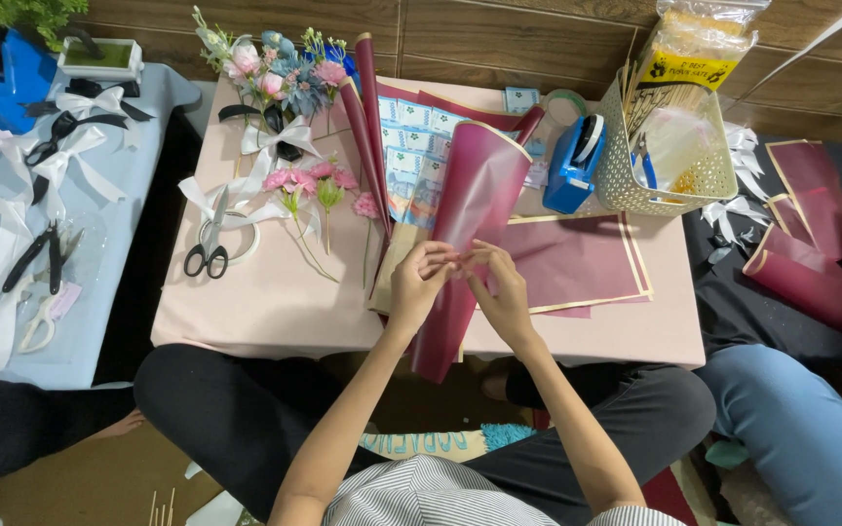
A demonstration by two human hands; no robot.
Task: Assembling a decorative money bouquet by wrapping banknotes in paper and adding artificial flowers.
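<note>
Both hands pinch a maroon wrapping sheet [475, 200] with a gold edge, curled into a loose cone over the pink low table [275, 292]. My left hand [419, 282] grips the sheet's left fold, fingers closed. My right hand [501, 287] grips it just beside, the fingertips of both hands meeting at the sheet's middle. The sheet's lower tip hangs past the table's front edge. Under the sheet lie fanned banknotes [411, 156] and more maroon sheets [577, 263] flat on the table.
Scissors [209, 244] and white ribbon lie at left by pink artificial flowers [304, 185]. A blue tape dispenser [572, 166] and white basket [674, 161] stand at back right. Folded maroon sheets [821, 253] sit on the right. A side table [51, 244] holds ribbons and pliers.
</note>
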